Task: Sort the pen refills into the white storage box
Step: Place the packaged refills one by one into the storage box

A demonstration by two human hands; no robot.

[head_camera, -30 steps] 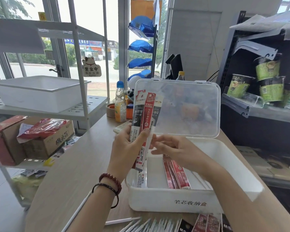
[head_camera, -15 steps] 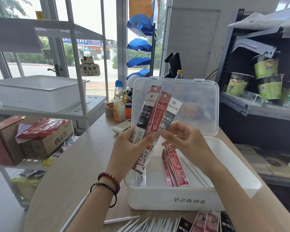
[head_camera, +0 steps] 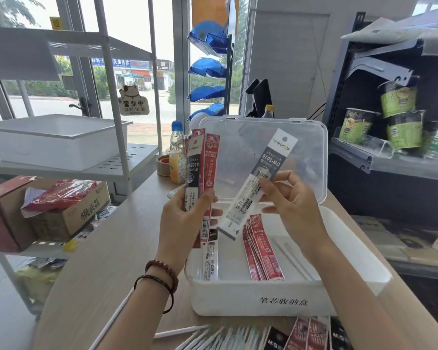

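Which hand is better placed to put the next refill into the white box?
Likely the right hand: it pinches a single pack over the white box; left hand grips several packs.

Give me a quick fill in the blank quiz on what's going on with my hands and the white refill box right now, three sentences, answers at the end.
1. The white storage box has its clear lid standing ___.
2. The left hand grips a few upright packets, while the white-and-grey packet is pinched in the ___ hand.
3. The stacked packets lying inside the box are mostly ___ in colour.

Missing words: open; right; red.
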